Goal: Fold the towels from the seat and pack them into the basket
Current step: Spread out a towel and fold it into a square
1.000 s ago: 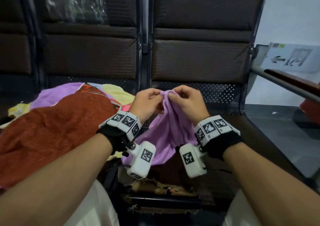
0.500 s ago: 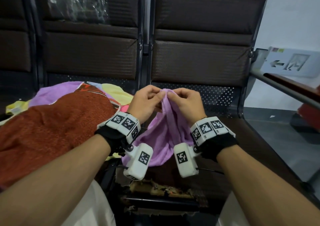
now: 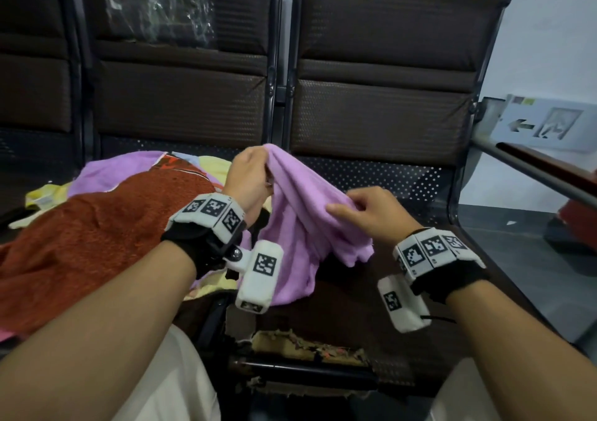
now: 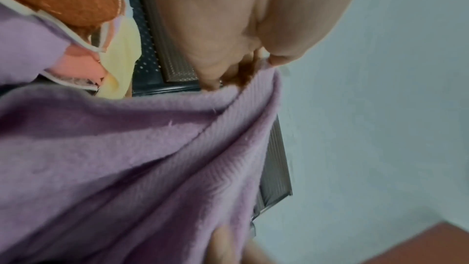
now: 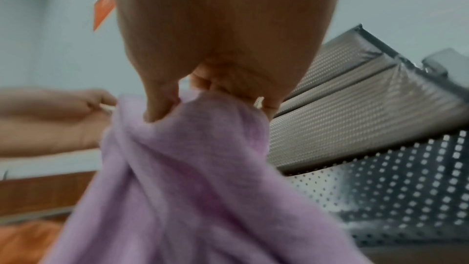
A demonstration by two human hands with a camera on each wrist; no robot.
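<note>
A lilac towel [image 3: 300, 214] hangs bunched between both hands above the right seat. My left hand [image 3: 250, 175] pinches its top corner, held high near the seat backs. Lower and to the right, my right hand [image 3: 361, 209] pinches the towel's upper edge. In the left wrist view the left fingers [image 4: 276, 61] nip the towel [image 4: 127, 158] at its edge. The right wrist view has the thumb and fingers [image 5: 162, 107] curled on the gathered cloth [image 5: 190, 178]. On the left seat lies a pile with a rust-red towel [image 3: 87, 240], another lilac one [image 3: 109, 175] and a yellow one [image 3: 210, 168]. No basket shows.
Dark padded seat backs [image 3: 381, 65] stand behind. The right seat [image 3: 349, 307] has a torn front edge [image 3: 307, 349]. A metal armrest rail [image 3: 533, 168] runs along the right, with a grey floor [image 3: 517, 259] beyond it.
The hands were pinching the towel's top together. Now they have parted: the left rose and stayed left, the right slid down and right along the edge, spreading the towel.
</note>
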